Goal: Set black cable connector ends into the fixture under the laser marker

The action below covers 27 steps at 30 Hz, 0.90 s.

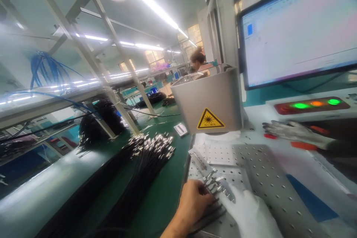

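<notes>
In front of the grey box (205, 100) with its yellow warning sticker (210, 119), both hands grip a small row of metal-ended connectors (216, 183): the bare left hand (195, 199) has its fingers curled at the near-left side, while the white-gloved right hand (247, 208) closes on the other end. They are over a perforated plate (264, 182) before the box. Left of the box, bundled black cables (145, 167) lie on the green table (161, 200); right of it stands a monitor (298, 29).

The cables (139, 180) are black, their connectors (156, 145) seemingly silver.
</notes>
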{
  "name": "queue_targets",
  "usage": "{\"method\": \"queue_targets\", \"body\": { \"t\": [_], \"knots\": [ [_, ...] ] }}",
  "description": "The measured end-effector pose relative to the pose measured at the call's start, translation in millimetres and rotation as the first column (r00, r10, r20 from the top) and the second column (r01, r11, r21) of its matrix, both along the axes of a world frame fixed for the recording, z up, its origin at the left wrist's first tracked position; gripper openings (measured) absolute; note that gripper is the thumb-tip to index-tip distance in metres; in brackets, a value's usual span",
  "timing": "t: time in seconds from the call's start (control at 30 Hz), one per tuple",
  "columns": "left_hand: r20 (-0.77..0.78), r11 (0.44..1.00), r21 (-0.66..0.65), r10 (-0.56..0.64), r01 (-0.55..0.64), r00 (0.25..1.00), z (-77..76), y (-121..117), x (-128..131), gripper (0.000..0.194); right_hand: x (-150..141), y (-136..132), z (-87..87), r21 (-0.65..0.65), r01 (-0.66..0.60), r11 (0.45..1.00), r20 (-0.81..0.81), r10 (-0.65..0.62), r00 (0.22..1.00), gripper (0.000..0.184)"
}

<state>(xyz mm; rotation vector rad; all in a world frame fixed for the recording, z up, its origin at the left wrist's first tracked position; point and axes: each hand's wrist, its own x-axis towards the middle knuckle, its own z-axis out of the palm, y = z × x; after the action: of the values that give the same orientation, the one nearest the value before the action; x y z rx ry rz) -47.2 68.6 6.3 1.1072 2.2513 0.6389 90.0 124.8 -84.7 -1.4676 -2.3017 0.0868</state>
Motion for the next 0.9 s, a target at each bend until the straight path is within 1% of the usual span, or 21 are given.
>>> {"method": "queue_targets", "body": {
  "t": [0.1, 0.2, 0.27, 0.33, 0.4, 0.47, 0.5, 0.53, 0.57, 0.63, 0.7, 0.77, 0.83, 0.9],
  "knots": [
    [0.025, 1.000, -0.001, 0.009, -0.009, 1.000, -0.8, 1, -1, 0.010, 2, 1, 2.2, -0.056, -0.037, 0.998, 0.027, 0.038, 0.999, 0.034],
    [0.065, 1.000, -0.008, 0.015, -0.014, 0.998, -0.5, 3, -3, 0.013, 5, 2, 6.7, -0.070, -0.179, 0.981, 0.104, 0.186, 0.977, 0.034],
    [0.120, 0.999, -0.032, 0.011, -0.007, 0.993, 0.4, 4, -5, 0.014, 5, 4, 10.4, -0.076, -0.247, 0.966, 0.128, 0.255, 0.959, 0.039],
    [0.172, 0.998, -0.056, -0.002, 0.011, 0.985, 0.5, 6, -8, 0.012, 4, 6, 12.8, -0.087, -0.242, 0.966, 0.116, 0.251, 0.961, 0.039],
    [0.212, 0.997, -0.067, -0.014, 0.029, 0.977, -1.0, 7, -11, 0.011, 2, 7, 12.8, -0.094, -0.165, 0.982, 0.095, 0.174, 0.980, 0.036],
    [0.244, 0.997, -0.059, -0.026, 0.041, 0.969, -3.3, 8, -13, 0.011, 0, 8, 10.0, -0.042, -0.122, 0.992, 0.094, 0.126, 0.988, 0.037],
    [0.261, 0.997, -0.056, -0.028, 0.044, 0.965, -4.1, 8, -13, 0.011, 0, 7, 8.0, -0.004, -0.128, 0.992, 0.099, 0.128, 0.987, 0.035],
    [0.275, 0.997, -0.056, -0.032, 0.049, 0.961, -4.4, 8, -14, 0.011, 1, 7, 5.7, 0.040, -0.160, 0.986, 0.113, 0.154, 0.982, 0.033],
    [0.282, 0.997, -0.058, -0.036, 0.055, 0.959, -4.0, 8, -13, 0.011, 2, 7, 3.3, 0.085, -0.215, 0.973, 0.137, 0.202, 0.970, 0.034],
    [0.269, 0.996, -0.062, -0.049, 0.068, 0.962, -1.0, 6, -12, 0.011, 5, 7, -0.7, 0.161, -0.308, 0.938, 0.189, 0.277, 0.942, 0.046],
    [0.214, 0.992, -0.068, -0.093, 0.110, 0.972, 4.1, 3, -9, 0.011, 8, 6, -3.0, 0.214, -0.327, 0.920, 0.237, 0.276, 0.931, 0.050],
    [0.109, 0.983, -0.083, -0.152, 0.162, 0.982, 9.0, 0, -6, 0.013, 9, 6, -3.0, 0.231, -0.291, 0.928, 0.263, 0.229, 0.937, 0.045],
    [0.006, 0.974, -0.103, -0.200, 0.200, 0.980, 11.7, -1, -4, 0.019, 9, 4, -0.4, 0.229, -0.248, 0.941, 0.290, 0.177, 0.940, 0.045],
    [-0.036, 0.969, -0.102, -0.229, 0.225, 0.973, 12.0, -2, -2, 0.023, 7, 1, 4.2, 0.243, -0.222, 0.944, 0.312, 0.141, 0.940, 0.048]
  ]
}}
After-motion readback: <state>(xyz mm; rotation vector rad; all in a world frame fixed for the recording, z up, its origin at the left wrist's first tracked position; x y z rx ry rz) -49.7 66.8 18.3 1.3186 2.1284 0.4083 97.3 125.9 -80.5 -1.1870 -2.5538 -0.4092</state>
